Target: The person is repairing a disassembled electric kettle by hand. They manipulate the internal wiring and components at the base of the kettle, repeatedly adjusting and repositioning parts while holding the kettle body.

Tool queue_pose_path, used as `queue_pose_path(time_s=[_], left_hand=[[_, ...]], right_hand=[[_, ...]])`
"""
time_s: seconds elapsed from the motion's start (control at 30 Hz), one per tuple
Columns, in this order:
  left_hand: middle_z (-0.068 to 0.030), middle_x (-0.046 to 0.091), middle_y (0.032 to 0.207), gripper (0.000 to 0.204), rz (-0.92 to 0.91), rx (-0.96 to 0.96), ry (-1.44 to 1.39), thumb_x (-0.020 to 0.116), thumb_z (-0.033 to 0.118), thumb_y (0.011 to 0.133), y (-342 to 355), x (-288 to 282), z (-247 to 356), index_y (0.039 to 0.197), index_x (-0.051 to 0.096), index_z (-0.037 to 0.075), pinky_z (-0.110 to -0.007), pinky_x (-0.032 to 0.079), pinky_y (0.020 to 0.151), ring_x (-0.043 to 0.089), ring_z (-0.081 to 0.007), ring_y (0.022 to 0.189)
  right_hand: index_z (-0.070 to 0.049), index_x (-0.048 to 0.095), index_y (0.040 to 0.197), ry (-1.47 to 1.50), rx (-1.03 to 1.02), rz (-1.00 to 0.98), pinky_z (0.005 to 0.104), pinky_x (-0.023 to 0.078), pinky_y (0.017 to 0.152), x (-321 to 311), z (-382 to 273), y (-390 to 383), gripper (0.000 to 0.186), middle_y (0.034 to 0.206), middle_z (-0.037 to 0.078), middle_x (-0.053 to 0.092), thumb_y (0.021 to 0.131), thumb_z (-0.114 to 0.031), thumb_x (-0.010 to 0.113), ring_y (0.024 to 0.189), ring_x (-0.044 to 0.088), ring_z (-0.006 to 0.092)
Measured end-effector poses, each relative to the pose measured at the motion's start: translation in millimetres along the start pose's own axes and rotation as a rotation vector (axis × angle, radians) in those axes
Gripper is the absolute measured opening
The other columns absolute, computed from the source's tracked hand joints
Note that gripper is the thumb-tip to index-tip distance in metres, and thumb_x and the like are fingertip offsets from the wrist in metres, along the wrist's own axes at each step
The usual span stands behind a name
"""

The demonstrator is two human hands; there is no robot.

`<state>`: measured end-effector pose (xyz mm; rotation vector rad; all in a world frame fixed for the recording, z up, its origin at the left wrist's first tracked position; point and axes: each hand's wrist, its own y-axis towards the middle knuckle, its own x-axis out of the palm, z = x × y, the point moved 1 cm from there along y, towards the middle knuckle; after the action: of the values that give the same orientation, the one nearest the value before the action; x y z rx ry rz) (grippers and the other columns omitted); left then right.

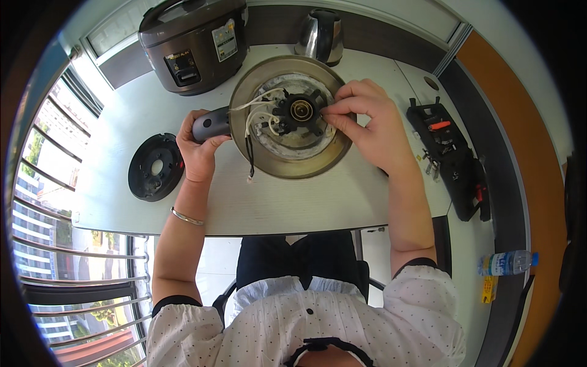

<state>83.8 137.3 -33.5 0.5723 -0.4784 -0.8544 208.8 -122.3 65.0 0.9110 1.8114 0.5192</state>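
Observation:
An upturned metal electric kettle (264, 160) has its underside exposed. At its centre sits a round black connector (293, 114) with a brass-coloured ring inside. White wires (260, 105) loop out on its left side, and a dark lead with a white end hangs toward me. My left hand (199, 144) is closed around the kettle's dark handle (211, 124). With thumb and forefinger pinched together, my right hand (370, 119) grips the connector's right edge; the exact contact is partly hidden by the fingertips. A round black base cover (145, 174) with a central hole lies left of my left hand.
A brown rice cooker (195, 52) stands at the back left, and a steel kettle (320, 37) at the back. On the right lies an open black tool case (449, 150) with loose small parts beside it. A water bottle (507, 263) is farther right, beyond the table's edge.

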Motion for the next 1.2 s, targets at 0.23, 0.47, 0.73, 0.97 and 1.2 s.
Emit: queue_pose_path(time_s=[0.23,0.47,0.73,0.97,1.2], left_hand=[[-0.0024,0.061,0.089,0.053,0.003,0.006,0.036,0.089,0.018,0.059,0.5,-3.1,-4.8,0.098,0.059,-0.001,-0.024,0.048,0.074,0.056,-0.0108,0.081],[-0.0021,0.06,0.089,0.052,0.017,-0.029,0.049,0.089,0.017,0.06,0.3,-5.6,-6.8,0.098,0.058,-0.001,-0.023,0.047,0.075,0.055,-0.0104,0.082],[-0.0032,0.061,0.093,0.044,0.007,-0.066,0.179,0.083,0.017,0.073,4.1,4.3,8.1,0.103,0.056,0.0,-0.024,0.046,0.078,0.055,-0.0111,0.085],[-0.0101,0.061,0.1,0.045,0.035,0.241,0.492,0.07,0.005,0.079,9.4,11.0,16.7,0.121,0.054,0.002,-0.028,0.047,0.084,0.058,-0.0181,0.092],[-0.0083,0.056,0.096,0.057,0.032,0.15,0.686,0.058,-0.007,0.079,17.9,12.5,19.1,0.132,0.045,0.006,-0.028,0.045,0.082,0.054,-0.0179,0.086]], right_hand=[[-0.003,0.071,0.079,-0.035,0.071,-0.074,0.0291,0.044,0.069,-2.9,-5.1,7.9,0.012,0.083,0.004,0.06,0.068,-0.001,0.075,0.077,0.055,0.0187],[-0.006,0.071,0.075,-0.208,-0.061,-0.052,0.0339,0.04,0.075,-3.0,-7.5,13.5,0.009,0.077,0.001,0.061,0.067,-0.008,0.076,0.079,0.054,0.0202],[-0.01,0.072,0.073,-0.194,0.007,-0.008,0.0353,0.036,0.088,-0.7,2.0,20.0,0.005,0.075,-0.002,0.061,0.07,-0.013,0.075,0.082,0.053,0.0193],[-0.009,0.071,0.073,-0.127,0.064,0.009,0.0345,0.039,0.085,5.5,8.2,23.5,0.005,0.077,0.0,0.061,0.071,-0.011,0.075,0.082,0.053,0.0208],[-0.002,0.069,0.079,0.098,0.17,0.096,0.0358,0.048,0.081,16.4,3.7,21.4,0.008,0.105,0.012,0.065,0.073,-0.006,0.073,0.089,0.061,0.0261]])
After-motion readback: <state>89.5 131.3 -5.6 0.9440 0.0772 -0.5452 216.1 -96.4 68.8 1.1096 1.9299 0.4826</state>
